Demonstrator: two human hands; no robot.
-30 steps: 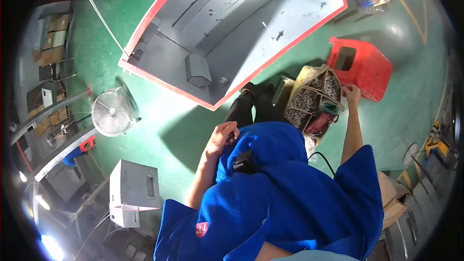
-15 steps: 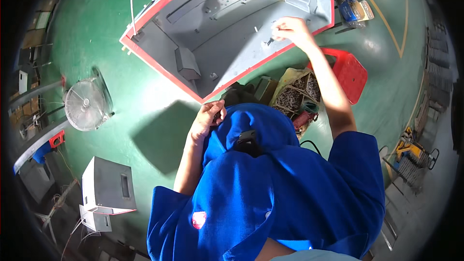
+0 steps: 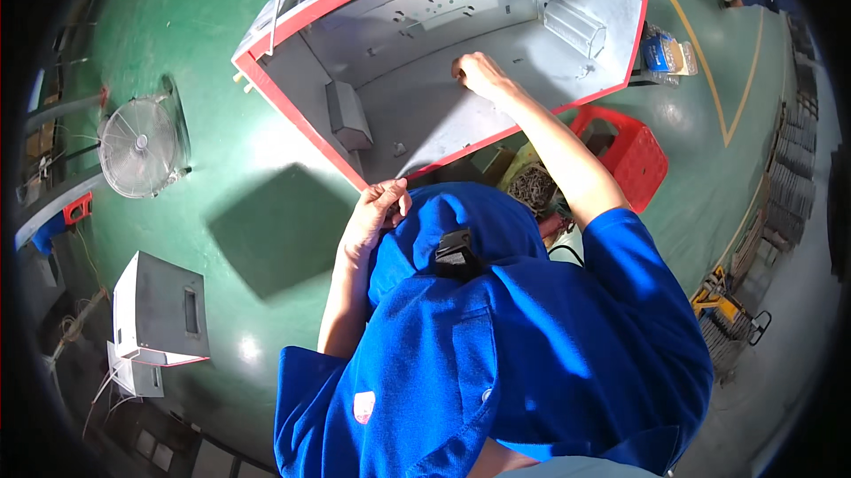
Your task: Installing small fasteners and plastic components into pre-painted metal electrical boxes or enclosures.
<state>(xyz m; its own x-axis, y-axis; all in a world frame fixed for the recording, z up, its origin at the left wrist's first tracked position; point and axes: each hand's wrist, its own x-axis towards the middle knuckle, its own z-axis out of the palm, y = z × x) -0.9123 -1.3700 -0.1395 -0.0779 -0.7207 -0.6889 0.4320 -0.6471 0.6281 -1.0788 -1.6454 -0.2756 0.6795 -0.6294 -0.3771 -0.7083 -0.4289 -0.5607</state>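
Observation:
A large grey metal cabinet (image 3: 496, 115) with a red rim lies open in front of me on the green floor. My right hand (image 3: 479, 73) reaches deep into it, fingertips bunched against the grey inner panel near a row of small holes; anything pinched there is too small to see. My left hand (image 3: 377, 212) is curled shut at the cabinet's near red corner, against my blue jacket (image 3: 496, 336). Nothing shows between its fingers. A small grey box (image 3: 347, 115) is mounted on the cabinet's left inner wall.
A red plastic crate (image 3: 634, 155) and an open carton of small dark parts (image 3: 532, 186) sit right of the cabinet. A round floor fan (image 3: 137, 146) stands at left, a grey metal box (image 3: 160, 310) lower left. Wrapped packages (image 3: 665, 51) lie far right.
My right hand left the carton of parts by the red crate, rose into the cabinet and moved left along its panel. My left hand stayed curled at the near corner.

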